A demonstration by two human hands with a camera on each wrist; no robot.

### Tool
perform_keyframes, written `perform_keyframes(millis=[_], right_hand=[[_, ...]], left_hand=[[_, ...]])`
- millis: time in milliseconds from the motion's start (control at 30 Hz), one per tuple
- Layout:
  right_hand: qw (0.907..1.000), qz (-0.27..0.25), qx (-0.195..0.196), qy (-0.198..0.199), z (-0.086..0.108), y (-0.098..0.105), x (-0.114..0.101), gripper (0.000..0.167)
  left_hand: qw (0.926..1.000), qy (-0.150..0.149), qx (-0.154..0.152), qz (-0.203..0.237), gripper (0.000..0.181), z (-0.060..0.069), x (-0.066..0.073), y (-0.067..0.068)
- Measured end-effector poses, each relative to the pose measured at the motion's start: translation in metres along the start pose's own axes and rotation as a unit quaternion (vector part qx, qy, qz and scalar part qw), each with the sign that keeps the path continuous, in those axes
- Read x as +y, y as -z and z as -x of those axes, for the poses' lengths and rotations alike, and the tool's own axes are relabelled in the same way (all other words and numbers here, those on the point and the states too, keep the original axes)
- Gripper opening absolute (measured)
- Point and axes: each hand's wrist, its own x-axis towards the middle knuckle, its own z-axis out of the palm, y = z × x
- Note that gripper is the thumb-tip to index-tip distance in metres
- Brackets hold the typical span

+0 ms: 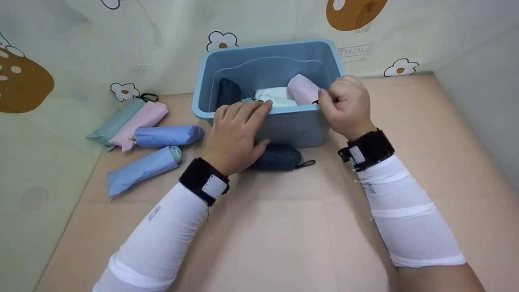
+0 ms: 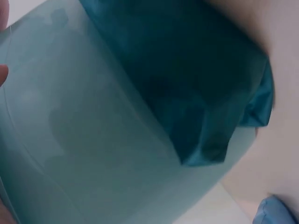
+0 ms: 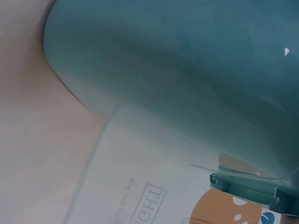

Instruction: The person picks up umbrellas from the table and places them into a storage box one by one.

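Note:
A blue plastic bin [image 1: 300, 125] stands at the back of the table with several folded umbrellas inside, among them a pink umbrella [image 1: 303, 90], a white one and a dark one [image 1: 229, 92]. My left hand [image 1: 237, 136] rests on its front rim, fingers laid over the edge and thumb apart. At the front right corner my right hand [image 1: 348, 106] grips the rim with curled fingers. Below my left hand, a dark teal umbrella [image 2: 187, 79] lies against the bin's front; its black strap [image 1: 306, 164] points right.
Left of the bin lie a green umbrella [image 1: 121, 117], a pink umbrella [image 1: 140, 121], a blue umbrella [image 1: 166, 136] and a light blue umbrella [image 1: 142, 170]. A patterned curtain [image 1: 162, 48] hangs behind, and a pale wall [image 1: 478, 77] bounds the right.

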Motion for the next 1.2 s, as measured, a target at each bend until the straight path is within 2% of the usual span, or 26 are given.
perform_keyframes(millis=[167, 333, 500, 633, 867, 1033, 1200], right_hand=[[1.0, 0.002, -0.002, 0.0, 0.0, 0.0, 0.001, 0.044], [0.9999, -0.008, 0.014, 0.002, 0.0, -0.001, 0.001, 0.045], [0.9998, -0.008, 0.019, 0.006, 0.0, -0.003, 0.002, 0.045], [0.9998, -0.003, 0.018, 0.008, 0.0, -0.003, 0.002, 0.045], [0.9998, 0.003, 0.012, 0.013, 0.0, -0.003, 0.001, 0.045], [1.0, 0.008, 0.0, 0.004, -0.001, -0.001, 0.0, 0.044], [1.0, 0.005, 0.0, 0.0, 0.0, 0.0, 0.001, 0.044]], left_hand=[[0.9994, -0.023, -0.009, 0.024, 0.076, 0.006, 0.01, -0.004], [0.9982, -0.04, -0.035, 0.027, 0.07, 0.009, 0.021, -0.006], [0.9957, -0.07, -0.05, 0.033, 0.067, 0.012, 0.032, -0.01], [0.9908, -0.085, -0.092, 0.052, 0.063, 0.015, 0.041, -0.017], [0.9809, -0.062, -0.175, 0.058, 0.057, 0.021, 0.047, -0.032], [0.9749, -0.045, -0.21, 0.058, 0.061, 0.021, 0.045, -0.037], [0.9717, -0.039, -0.228, 0.048, 0.062, 0.023, 0.044, -0.045]])
